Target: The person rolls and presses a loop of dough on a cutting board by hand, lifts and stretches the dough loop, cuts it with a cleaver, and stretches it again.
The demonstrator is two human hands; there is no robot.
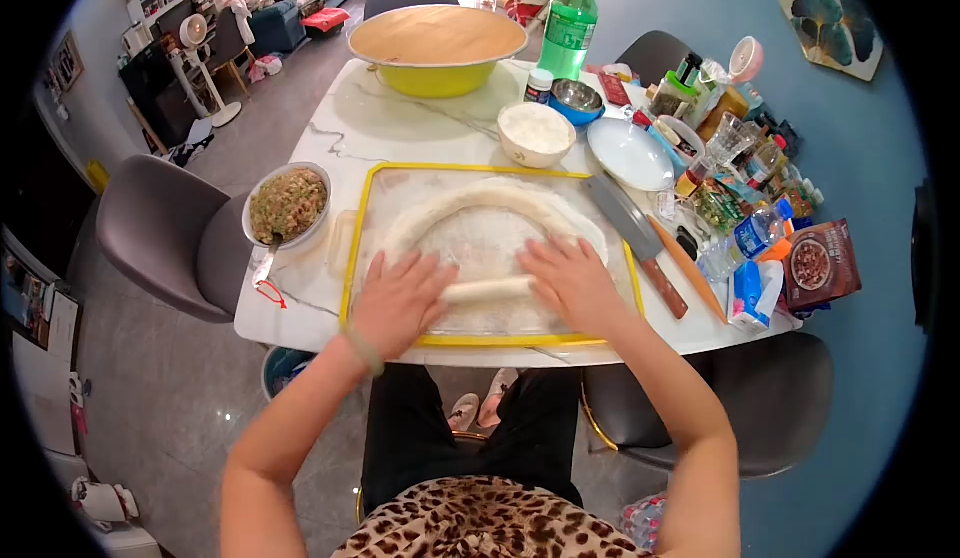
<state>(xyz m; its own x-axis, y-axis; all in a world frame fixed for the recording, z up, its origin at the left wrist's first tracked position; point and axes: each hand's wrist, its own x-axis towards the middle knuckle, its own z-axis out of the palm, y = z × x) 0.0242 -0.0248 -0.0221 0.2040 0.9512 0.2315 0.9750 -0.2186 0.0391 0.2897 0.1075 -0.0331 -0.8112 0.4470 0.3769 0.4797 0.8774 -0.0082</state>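
Left grip [410,293] and right grip [570,278] spread flat, hiding dough [490,290] beneath; floury mat [475,246] open between, yellow edge [490,340] just nearer!

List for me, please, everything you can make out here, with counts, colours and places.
table: 1, white, centre
pastry mat: 1, yellow-edged, table front
dough rope: 1, off-white, curved on mat
cleaver: 1, grey and brown, right of mat
rolling pin: 1, light brown, beside cleaver
filling bowl: 1, white, left of mat
flour bowl: 1, white, behind mat
basin: 1, yellow-green, table's far end
soda bottle: 1, green, beside basin
plate: 1, white, beyond cleaver
jars and bottles: many, mixed, table's right
chairs: at least 4, grey, around table
floor fan: 1, white, upper left
sofa: 1, blue, background
wall picture: 1, cream-green, upper right
left hand: 1, bare, on dough
right hand: 1, bare, on dough
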